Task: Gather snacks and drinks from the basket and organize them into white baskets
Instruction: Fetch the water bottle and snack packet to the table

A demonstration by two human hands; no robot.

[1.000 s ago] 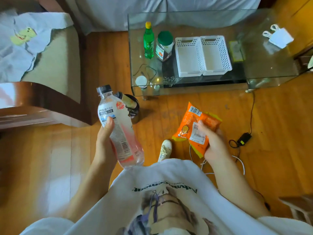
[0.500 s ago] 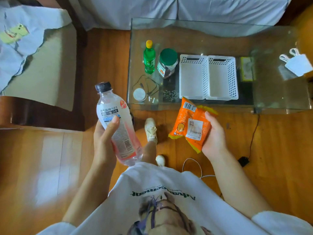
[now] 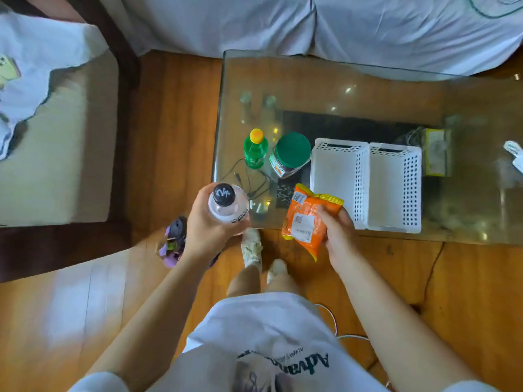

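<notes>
My left hand (image 3: pixel 209 230) grips a clear drink bottle (image 3: pixel 227 206) with a black cap, held upright over the near left corner of the glass table (image 3: pixel 353 89). My right hand (image 3: pixel 338 236) holds an orange snack packet (image 3: pixel 307 219) just in front of the left white basket (image 3: pixel 338 182). A second white basket (image 3: pixel 394 188) stands against its right side. Both baskets hold nothing. Left of them on the glass stand a green bottle (image 3: pixel 255 148) with a yellow cap and a jar with a green lid (image 3: pixel 291 154).
A dark basket (image 3: pixel 174 243) with purple items sits on the wooden floor by my left forearm. A yellow-green box (image 3: pixel 435 151) lies right of the baskets. Cables lie under the glass and on the floor. A beige seat is left, a covered sofa behind.
I have stepped up to the table, so it fills more of the view. Both hands moved forward; the bottle was turned upright and the packet reached the left basket's near edge.
</notes>
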